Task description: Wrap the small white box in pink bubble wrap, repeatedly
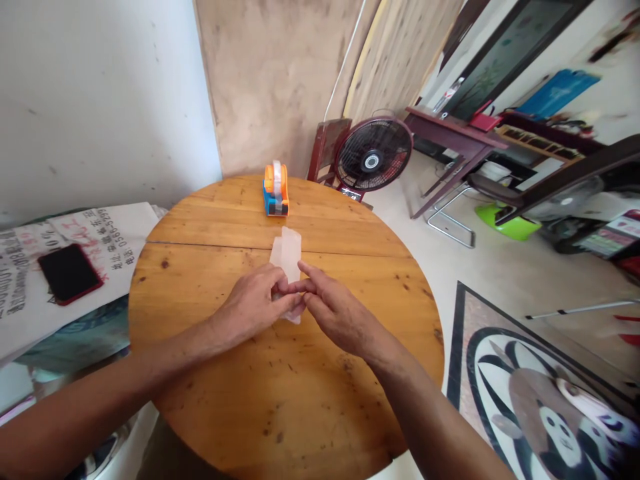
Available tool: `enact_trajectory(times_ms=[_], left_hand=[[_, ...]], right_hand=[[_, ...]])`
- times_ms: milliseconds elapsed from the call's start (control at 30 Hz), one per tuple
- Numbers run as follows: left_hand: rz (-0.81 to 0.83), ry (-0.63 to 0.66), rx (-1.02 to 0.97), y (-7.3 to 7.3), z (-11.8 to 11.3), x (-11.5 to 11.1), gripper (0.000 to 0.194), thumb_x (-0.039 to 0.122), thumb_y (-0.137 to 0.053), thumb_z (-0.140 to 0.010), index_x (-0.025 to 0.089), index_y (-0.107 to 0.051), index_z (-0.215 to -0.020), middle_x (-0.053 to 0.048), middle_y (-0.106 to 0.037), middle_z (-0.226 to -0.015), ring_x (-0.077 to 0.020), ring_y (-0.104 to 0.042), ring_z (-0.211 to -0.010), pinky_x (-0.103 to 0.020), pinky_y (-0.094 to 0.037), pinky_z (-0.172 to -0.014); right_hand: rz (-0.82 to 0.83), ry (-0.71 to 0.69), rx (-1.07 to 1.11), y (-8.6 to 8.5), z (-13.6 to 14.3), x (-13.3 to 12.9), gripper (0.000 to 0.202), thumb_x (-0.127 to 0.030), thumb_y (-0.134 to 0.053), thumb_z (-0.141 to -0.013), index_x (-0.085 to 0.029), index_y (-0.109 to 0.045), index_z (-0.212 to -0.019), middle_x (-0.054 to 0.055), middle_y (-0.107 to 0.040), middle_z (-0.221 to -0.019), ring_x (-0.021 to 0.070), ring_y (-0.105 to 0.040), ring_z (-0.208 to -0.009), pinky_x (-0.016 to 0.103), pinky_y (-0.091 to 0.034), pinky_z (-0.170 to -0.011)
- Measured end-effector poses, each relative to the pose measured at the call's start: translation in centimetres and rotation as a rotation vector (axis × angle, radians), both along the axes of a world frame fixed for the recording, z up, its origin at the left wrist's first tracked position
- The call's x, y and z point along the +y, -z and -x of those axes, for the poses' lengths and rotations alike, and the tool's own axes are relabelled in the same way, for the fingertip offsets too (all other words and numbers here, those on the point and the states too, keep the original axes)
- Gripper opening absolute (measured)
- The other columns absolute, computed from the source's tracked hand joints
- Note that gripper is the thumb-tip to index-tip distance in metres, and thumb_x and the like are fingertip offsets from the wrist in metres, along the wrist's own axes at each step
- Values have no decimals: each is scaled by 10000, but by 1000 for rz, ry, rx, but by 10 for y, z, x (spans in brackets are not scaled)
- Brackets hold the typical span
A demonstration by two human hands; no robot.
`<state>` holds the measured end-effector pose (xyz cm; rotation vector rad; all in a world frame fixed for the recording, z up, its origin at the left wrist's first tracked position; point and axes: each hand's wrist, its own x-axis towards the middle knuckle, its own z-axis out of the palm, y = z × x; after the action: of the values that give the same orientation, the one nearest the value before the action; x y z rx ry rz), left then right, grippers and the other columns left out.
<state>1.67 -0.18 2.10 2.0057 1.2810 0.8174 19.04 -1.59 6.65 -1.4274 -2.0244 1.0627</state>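
Observation:
A folded, whitish translucent sheet (291, 253) lies lengthwise near the middle of the round wooden table (300, 400). My left hand (255, 300) is closed, its thumb and index finger pinching the near part of the sheet. From the other side my right hand (337, 307) meets it, fingers drawn together at the sheet's right edge, fingertips touching those of my left hand. What lies between the right fingertips is too small to make out. Beyond the sheet stands an orange and blue tape dispenser (277, 190) with a roll of clear tape.
A dark phone (71, 273) rests on printed white paper (120, 233) left of the table. Behind the table's right side are a black fan (371, 161) and a wooden chair (327, 150). A purple table (460, 130) stands farther right, near a panda-patterned mat (530, 393).

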Motion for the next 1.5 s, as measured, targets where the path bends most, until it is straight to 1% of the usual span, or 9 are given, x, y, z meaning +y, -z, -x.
enact_trajectory(times_ms=[100, 200, 367, 433, 700, 967, 1200, 1367, 1500], left_hand=[[21, 57, -14, 0, 3, 6, 136, 217, -588, -825, 188, -555, -697, 24, -581, -708, -129, -512, -650, -255, -366, -607], [35, 89, 46, -4, 4, 10, 117, 195, -601, -798, 190, -550, -692, 24, -576, -706, -133, -501, -650, -262, -352, -612], [85, 108, 100, -13, 3, 12, 137, 160, -621, -758, 187, -522, -667, 22, -570, -711, -135, -503, -665, -264, -344, -618], [81, 100, 88, -14, 3, 11, 135, 149, -610, -759, 187, -517, -668, 22, -574, -711, -135, -510, -671, -263, -351, -625], [30, 96, 55, -8, 3, 9, 134, 147, -593, -760, 191, -502, -673, 28, -544, -700, -123, -486, -634, -255, -347, -595], [-21, 105, 4, -3, 2, 8, 129, 133, -574, -763, 194, -496, -680, 22, -540, -718, -127, -492, -650, -257, -363, -608], [-14, 99, 17, -3, 2, 7, 125, 145, -585, -771, 194, -503, -690, 19, -548, -729, -131, -497, -666, -261, -371, -622], [-36, 114, 23, 0, 2, 8, 111, 144, -582, -781, 195, -519, -706, 14, -557, -742, -138, -510, -683, -269, -391, -638], [-33, 120, 27, 1, 3, 8, 109, 154, -578, -789, 198, -520, -708, 10, -561, -752, -149, -527, -714, -280, -403, -659]], right_hand=[[12, -33, -14, -3, -5, 7, 616, -103, -389, -837, -89, -395, -1453, 80, -768, -952, 191, -690, -839, 387, -518, -885], [68, -10, 42, -4, -6, 21, 598, -129, -426, -827, -101, -420, -1424, 59, -762, -875, 166, -659, -699, 320, -525, -715], [-17, 272, 96, 6, -12, 64, 412, -227, -577, -803, -128, -553, -1202, 14, -675, -753, 120, -561, -571, 246, -449, -551], [-48, 338, 87, 12, -15, 81, 379, -266, -642, -782, -145, -566, -1132, 13, -650, -788, 118, -566, -618, 233, -439, -555], [250, 320, 135, 26, -10, 116, 575, -373, -716, -777, -151, -503, -1263, 87, -663, -961, 150, -620, -697, 211, -335, -421], [70, 242, 95, 16, -5, 135, 503, -400, -694, -787, -151, -580, -1209, 110, -653, -1149, 209, -614, -999, 282, -485, -721], [123, 87, -114, 1, 1, 155, 552, -345, -757, -759, -137, -574, -1236, 128, -691, -1099, 225, -648, -925, 323, -501, -762], [-27, 13, -392, -1, 19, 158, 599, -322, -822, -651, -177, -614, -1194, 106, -699, -1061, 260, -650, -939, 358, -486, -813], [-133, 78, -466, 2, 31, 164, 306, -162, -780, -595, -195, -691, -886, 58, -686, -811, 266, -631, -920, 324, -455, -777]])
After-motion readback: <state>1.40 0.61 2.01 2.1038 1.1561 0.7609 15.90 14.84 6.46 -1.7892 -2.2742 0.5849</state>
